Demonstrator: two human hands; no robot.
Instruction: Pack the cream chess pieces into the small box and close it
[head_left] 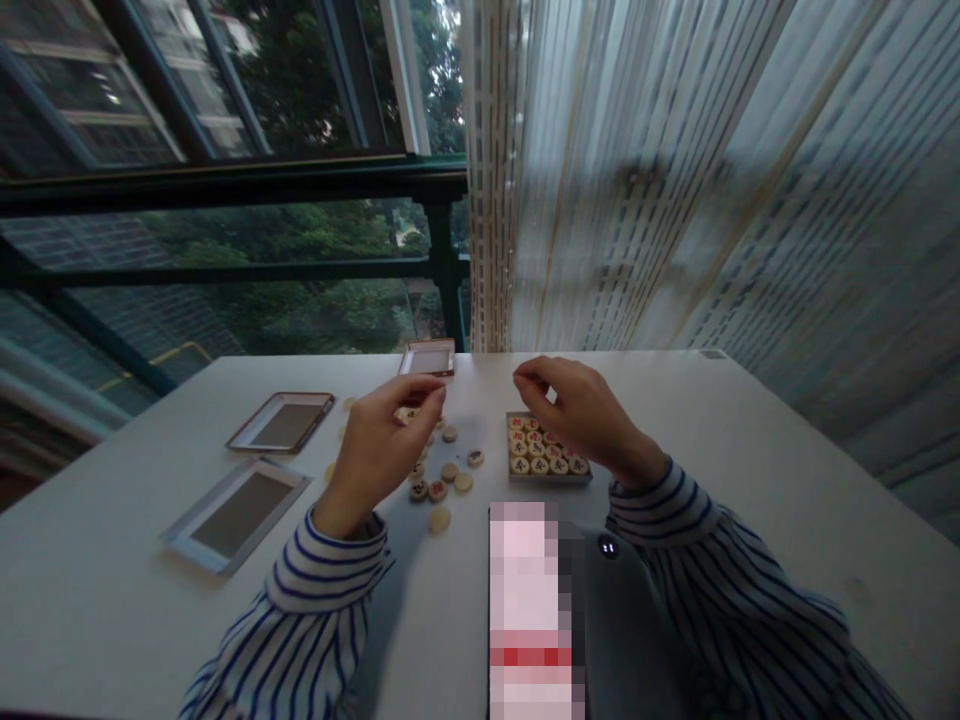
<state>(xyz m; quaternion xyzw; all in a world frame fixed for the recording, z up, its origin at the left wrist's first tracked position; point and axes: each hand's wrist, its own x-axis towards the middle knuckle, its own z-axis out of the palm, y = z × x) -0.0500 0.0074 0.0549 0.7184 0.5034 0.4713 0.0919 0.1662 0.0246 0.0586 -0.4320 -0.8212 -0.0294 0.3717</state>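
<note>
My left hand (386,440) hovers over a loose scatter of round wooden xiangqi pieces (438,490), its fingers curled toward the thumb. My right hand (581,405) is held above a shallow box (551,479), its fingertips brought together in a pinch. Whether either hand has a small piece between its fingertips cannot be seen. Inside the box, pieces with red and black characters (540,465) lie in neat rows, face up; my right hand hides its far right part. Of the loose pieces, some show characters and others are blank side up. My left hand covers part of them.
On the left of the white table (112,520) lie a brown-rimmed tray or lid (281,422) and a pale one (234,515). Another small frame-like lid (427,357) is at the far edge. A dark device (622,620) and a pixelated panel (529,600) occupy the near middle.
</note>
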